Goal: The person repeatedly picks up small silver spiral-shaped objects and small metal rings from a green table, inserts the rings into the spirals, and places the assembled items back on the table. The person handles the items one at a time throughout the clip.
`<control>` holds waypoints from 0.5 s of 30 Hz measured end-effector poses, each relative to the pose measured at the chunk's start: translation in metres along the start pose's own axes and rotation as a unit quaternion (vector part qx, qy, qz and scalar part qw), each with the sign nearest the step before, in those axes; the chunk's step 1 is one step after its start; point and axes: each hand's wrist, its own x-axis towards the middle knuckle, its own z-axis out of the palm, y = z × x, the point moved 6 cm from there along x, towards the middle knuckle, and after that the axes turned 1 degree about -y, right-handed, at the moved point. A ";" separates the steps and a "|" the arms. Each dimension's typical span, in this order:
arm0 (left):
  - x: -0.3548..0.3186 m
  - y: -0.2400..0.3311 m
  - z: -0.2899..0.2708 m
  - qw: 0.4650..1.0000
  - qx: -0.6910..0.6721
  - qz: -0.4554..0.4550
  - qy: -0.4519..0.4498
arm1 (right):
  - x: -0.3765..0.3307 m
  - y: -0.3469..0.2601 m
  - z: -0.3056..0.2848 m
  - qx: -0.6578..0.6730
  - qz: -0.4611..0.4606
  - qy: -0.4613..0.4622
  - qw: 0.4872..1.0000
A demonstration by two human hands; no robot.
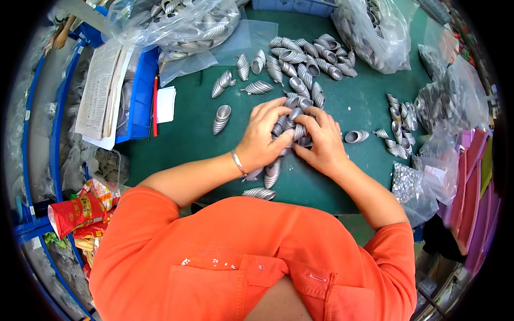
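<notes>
Grey spiral-ribbed metal cups [295, 113], hollow with an open end, lie bunched between my two hands. My left hand [262, 138] comes in from the left, a bangle at its wrist, its fingers and thumb curled round some of the cups. From the right, my right hand [325, 143] curls its fingers over the same bunch, thumb towards the left one. Fingers hide parts of these cups. Just beyond them a heap of like cups [304, 75] spreads away. Below the hands lie a few more, one cup [272, 173] close to my left wrist.
Clear plastic bags of cups [184, 27] stand on the green table [187, 128] at the far left and far right. A smaller group of cups [399, 128] lies right. A blue bin [140, 91] with papers, a red pencil [155, 107] and bags of small parts [409, 184] line the sides.
</notes>
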 end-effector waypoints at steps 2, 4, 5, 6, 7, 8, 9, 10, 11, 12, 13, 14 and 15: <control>-0.004 -0.011 0.008 0.991 -0.094 -0.085 0.038 | 0.006 -0.005 0.002 0.052 0.029 0.051 0.997; -0.004 -0.018 0.020 0.946 -0.266 -0.163 0.087 | 0.012 -0.009 0.004 0.135 0.038 0.108 0.984; -0.003 -0.019 0.027 0.919 -0.328 -0.192 0.106 | 0.018 -0.009 0.005 0.222 0.008 0.155 0.963; -0.003 -0.020 0.032 0.886 -0.388 -0.220 0.124 | 0.019 -0.009 0.011 0.318 0.070 0.170 0.930; -0.001 -0.016 0.032 0.899 -0.359 -0.216 0.128 | 0.020 -0.010 0.016 0.411 0.128 0.198 0.881; 0.005 -0.006 0.028 0.890 -0.373 -0.240 0.108 | 0.022 -0.017 0.011 0.441 0.121 0.245 0.855; 0.013 0.009 0.022 0.876 -0.406 -0.230 0.121 | 0.025 -0.023 0.011 0.528 0.134 0.240 0.804; 0.020 0.022 0.016 0.861 -0.439 -0.219 0.134 | 0.027 -0.029 0.003 0.543 0.117 0.241 0.796; 0.029 0.036 -0.002 0.917 -0.343 -0.119 0.163 | 0.033 -0.038 -0.013 0.494 0.041 0.274 0.824; 0.039 0.049 -0.018 0.953 -0.239 -0.018 0.187 | 0.041 -0.044 -0.031 0.440 -0.036 0.305 0.844; 0.051 0.063 -0.032 0.946 -0.251 0.061 0.197 | 0.048 -0.053 -0.057 0.383 -0.132 0.326 0.854; 0.063 0.078 -0.045 0.934 -0.259 0.138 0.204 | 0.052 -0.063 -0.075 0.345 -0.192 0.344 0.852; 0.071 0.093 -0.058 0.926 -0.251 0.189 0.208 | 0.057 -0.076 -0.094 0.310 -0.255 0.357 0.843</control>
